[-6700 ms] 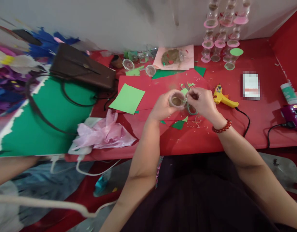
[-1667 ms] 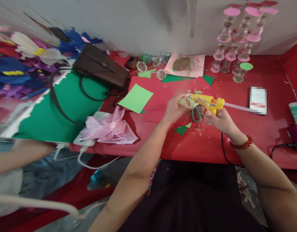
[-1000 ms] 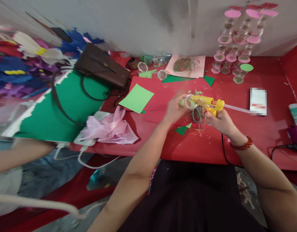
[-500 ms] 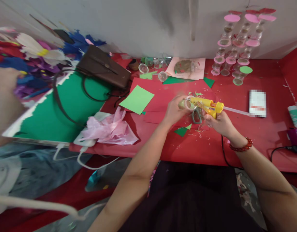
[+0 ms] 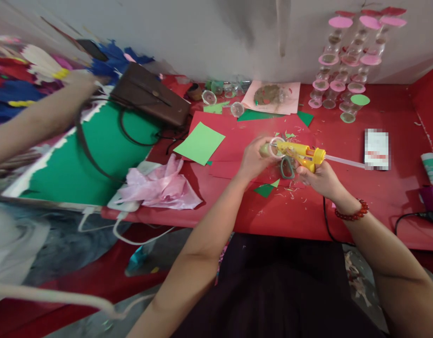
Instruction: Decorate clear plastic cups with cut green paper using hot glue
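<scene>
My right hand [image 5: 318, 177] is wrapped round a yellow hot glue gun [image 5: 301, 152], with a long clear glue stick [image 5: 345, 161] sticking out of its back. The gun's nozzle is at the rim of a small clear plastic cup [image 5: 274, 147]. My left hand [image 5: 255, 157] grips this cup from the side, its open end turned toward the gun. Something greenish shows at the cup's far end, partly behind my fingers. Scissors with grey-green handles [image 5: 287, 168] lie on the red paper [image 5: 230, 141] just under the gun.
Green card [image 5: 200, 143], paper scraps and a pink plastic bag [image 5: 163, 185] lie left of my hands. Stacked cup hourglasses [image 5: 343, 61] stand at the back right; a phone [image 5: 376, 149] lies nearer. A brown handbag [image 5: 151, 96] and another person's arm [image 5: 43, 119] are at left.
The other person's arm at the left has reached farther in, toward the paper flowers and the handbag. My hands, the cup and the glue gun have barely moved.
</scene>
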